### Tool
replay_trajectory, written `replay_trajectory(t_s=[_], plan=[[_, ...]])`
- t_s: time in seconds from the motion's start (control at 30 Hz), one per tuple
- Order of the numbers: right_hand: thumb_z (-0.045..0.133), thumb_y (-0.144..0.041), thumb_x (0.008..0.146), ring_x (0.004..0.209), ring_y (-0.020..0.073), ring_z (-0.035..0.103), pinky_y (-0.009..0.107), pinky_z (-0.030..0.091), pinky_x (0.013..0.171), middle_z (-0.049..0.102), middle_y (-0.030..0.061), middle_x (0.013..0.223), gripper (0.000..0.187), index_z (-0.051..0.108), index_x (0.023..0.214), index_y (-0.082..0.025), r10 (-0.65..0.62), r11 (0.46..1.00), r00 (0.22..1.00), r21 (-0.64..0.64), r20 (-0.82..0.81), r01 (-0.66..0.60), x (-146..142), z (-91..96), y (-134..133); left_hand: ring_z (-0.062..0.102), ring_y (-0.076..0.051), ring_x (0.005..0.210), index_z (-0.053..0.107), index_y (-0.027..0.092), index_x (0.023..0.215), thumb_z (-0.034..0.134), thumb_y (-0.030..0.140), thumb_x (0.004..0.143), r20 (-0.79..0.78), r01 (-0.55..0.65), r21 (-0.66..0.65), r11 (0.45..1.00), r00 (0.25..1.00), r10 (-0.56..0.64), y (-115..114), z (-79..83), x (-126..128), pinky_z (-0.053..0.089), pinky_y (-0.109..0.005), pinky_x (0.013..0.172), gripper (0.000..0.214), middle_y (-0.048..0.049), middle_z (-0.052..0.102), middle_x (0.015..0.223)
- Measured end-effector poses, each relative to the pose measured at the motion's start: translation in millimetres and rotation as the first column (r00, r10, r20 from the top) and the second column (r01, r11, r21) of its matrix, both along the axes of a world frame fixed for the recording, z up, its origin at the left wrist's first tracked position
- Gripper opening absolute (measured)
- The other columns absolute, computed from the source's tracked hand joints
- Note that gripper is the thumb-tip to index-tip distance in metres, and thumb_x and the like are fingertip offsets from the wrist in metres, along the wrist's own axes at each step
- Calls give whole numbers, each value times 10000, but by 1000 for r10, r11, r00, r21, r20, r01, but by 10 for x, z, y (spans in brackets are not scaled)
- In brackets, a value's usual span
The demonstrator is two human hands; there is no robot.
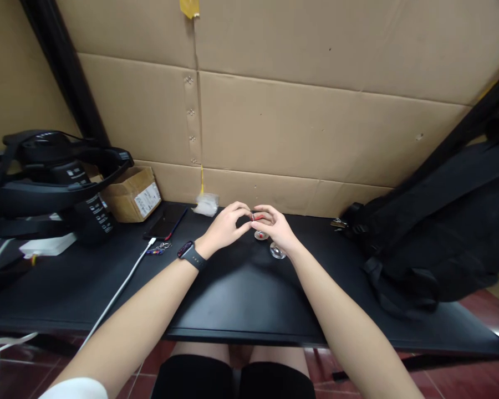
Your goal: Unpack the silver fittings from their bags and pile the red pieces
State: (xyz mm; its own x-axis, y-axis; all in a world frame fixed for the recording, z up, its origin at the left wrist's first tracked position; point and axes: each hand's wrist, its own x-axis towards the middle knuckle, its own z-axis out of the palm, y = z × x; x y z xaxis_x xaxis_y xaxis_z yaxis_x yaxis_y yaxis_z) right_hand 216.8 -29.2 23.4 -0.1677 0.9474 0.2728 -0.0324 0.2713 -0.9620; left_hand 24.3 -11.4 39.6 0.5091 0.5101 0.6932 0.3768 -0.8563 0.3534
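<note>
Near the back of the black desk, my left hand and my right hand meet at the fingertips. Both are pinched around a small thin red and dark piece, mostly hidden by the fingers; its kind cannot be made out. Just below the fingers is a small round clear piece with a red centre. A second round clear piece lies on the desk beside my right wrist, partly covered by the hand. A dark watch is on my left wrist.
Left of the hands lie a plastic bag, a phone, keys and a white cable. Further left are a small cardboard box and a black bottle. A black backpack fills the right. Cardboard walls the back.
</note>
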Motion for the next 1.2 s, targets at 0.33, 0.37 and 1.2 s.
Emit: replay_trajectory(t_s=[0.33, 0.37, 1.2], plan=[[852, -330, 611, 708, 127, 638, 268, 526, 634, 664, 39, 996, 642, 597, 1189, -219, 28, 997, 970, 58, 241, -43, 235, 101, 44, 637, -197, 972, 715, 183, 752, 616, 241, 807, -245, -76, -24, 997, 967, 68, 237, 101, -363, 488, -323, 914, 128, -73, 637, 1097], [857, -319, 593, 697, 124, 630, 267, 521, 646, 669, 44, 989, 613, 628, 1150, -202, -9, 995, 943, 100, 334, -26, 315, 117, 62, 644, -195, 936, 723, 183, 739, 621, 240, 790, -302, -109, -44, 993, 949, 90, 273, 121, -443, 490, -318, 893, 127, -72, 653, 1077], [882, -350, 549, 666, 126, 559, 234, 424, 590, 673, 11, 831, 462, 754, 963, -188, 172, 985, 601, -140, 780, -100, 801, 46, 86, 667, -172, 850, 769, 248, 657, 768, 286, 587, -542, -208, -392, 896, 839, -43, 428, 110, -792, 468, -242, 802, 80, 4, 736, 996]])
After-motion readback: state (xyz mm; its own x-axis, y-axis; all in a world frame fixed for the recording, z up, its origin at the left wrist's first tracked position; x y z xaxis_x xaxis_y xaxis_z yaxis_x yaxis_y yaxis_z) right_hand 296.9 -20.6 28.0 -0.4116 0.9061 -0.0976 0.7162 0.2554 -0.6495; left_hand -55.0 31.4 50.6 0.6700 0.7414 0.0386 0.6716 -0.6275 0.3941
